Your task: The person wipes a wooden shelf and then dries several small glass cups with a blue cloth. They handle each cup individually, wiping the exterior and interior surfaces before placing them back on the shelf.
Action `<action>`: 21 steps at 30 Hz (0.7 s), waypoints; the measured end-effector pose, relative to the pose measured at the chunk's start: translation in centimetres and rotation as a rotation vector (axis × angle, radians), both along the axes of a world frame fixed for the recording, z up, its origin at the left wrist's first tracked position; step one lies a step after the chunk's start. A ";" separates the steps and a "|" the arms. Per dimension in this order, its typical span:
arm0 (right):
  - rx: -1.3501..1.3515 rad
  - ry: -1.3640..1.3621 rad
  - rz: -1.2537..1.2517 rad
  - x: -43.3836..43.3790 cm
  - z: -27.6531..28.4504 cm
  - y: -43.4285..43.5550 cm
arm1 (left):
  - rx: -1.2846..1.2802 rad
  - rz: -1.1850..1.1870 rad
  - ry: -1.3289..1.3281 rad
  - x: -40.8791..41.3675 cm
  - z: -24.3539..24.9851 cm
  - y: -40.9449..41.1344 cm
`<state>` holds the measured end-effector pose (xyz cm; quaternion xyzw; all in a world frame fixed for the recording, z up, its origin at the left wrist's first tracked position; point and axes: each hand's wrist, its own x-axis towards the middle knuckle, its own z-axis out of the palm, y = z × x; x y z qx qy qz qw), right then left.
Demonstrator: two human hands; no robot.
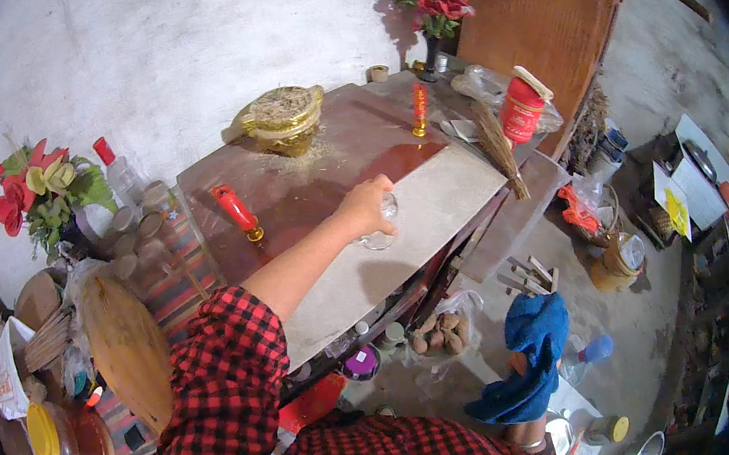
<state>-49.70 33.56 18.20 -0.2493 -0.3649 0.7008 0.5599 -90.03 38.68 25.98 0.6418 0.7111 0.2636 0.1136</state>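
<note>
My left hand [365, 205] reaches over the table and grips a small clear glass vessel [379, 241], its base at the pale front strip of the tabletop [429, 195]. My fingers hide part of the glass. Down at my right side, a blue towel [536, 336] drapes over my right hand [517, 363], which clutches it and is mostly covered. A red candle on a gold base [236, 210] stands left of my left hand, and a second red candle [419, 110] is farther back. Against the wall sits a gold incense burner [284, 117] with ash spilled before it.
A straw brush [497, 144] and a red canister [521, 109] occupy the table's right end. Artificial flowers [37, 181], glass jars and an oval wooden lid [125, 349] crowd the left. On the floor lie a bag of potatoes [444, 334] and a basket [618, 263].
</note>
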 end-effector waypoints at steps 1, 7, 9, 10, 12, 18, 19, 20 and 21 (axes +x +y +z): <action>-0.002 -0.001 -0.003 -0.1 -0.1 0.3 | 0.010 0.007 -0.008 0.0 -0.2 0.1; 0.008 -0.008 0.061 -1.9 -0.4 1.8 | 0.070 0.009 -0.005 1.1 -0.5 -0.9; 0.017 -0.002 0.080 -2.7 -0.3 2.1 | 0.147 0.016 0.048 1.5 0.3 -2.2; 0.019 0.000 0.087 -3.0 -0.2 2.2 | 0.158 0.020 0.072 1.7 1.0 -2.9; 0.021 0.001 0.104 -3.8 0.0 2.2 | 0.121 -0.106 0.151 1.0 3.2 -5.4; -0.009 -0.017 0.120 -5.5 -0.3 0.9 | -0.262 -0.096 0.206 -11.5 13.2 -17.2; -0.018 -0.023 0.119 -5.7 -0.4 0.5 | -0.276 0.076 0.247 -14.5 14.4 -19.7; -0.026 -0.030 0.123 -5.8 -0.6 -0.2 | -0.193 0.136 0.186 -17.0 14.7 -22.4; -0.035 -0.031 0.128 -5.9 -0.7 -0.5 | -0.316 0.237 0.246 -19.1 14.3 -24.1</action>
